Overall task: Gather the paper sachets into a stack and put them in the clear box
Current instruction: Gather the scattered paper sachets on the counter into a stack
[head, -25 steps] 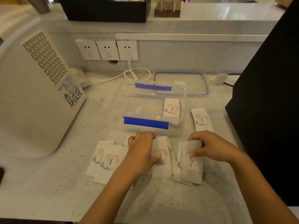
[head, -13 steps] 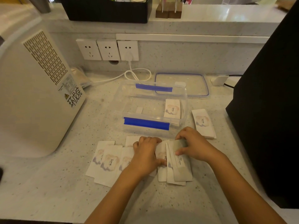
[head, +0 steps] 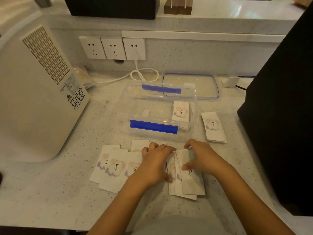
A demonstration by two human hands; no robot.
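Note:
White paper sachets printed "love" lie on the counter before the clear box [head: 193, 99]. My right hand [head: 201, 156] grips a small pile of sachets [head: 191, 182], thumb and fingers on its top edge. My left hand [head: 155, 165] presses flat against the pile's left side, covering more sachets. Several loose overlapping sachets [head: 115, 168] lie left of that hand. A separate small stack [head: 213, 128] rests right of the box. Inside the open box, with blue clips, another sachet stack [head: 180, 111] leans at the right end.
A large beige appliance [head: 33, 92] stands on the left. A black box-shaped object [head: 284, 107] fills the right. The box's lid [head: 191, 83] lies behind it, near a white cable [head: 144, 73] plugged into the wall sockets [head: 112, 48].
My right hand has slid its pile of sachets leftward until it meets those under my left hand. My left hand stayed nearly still. The stack right of the box is untouched.

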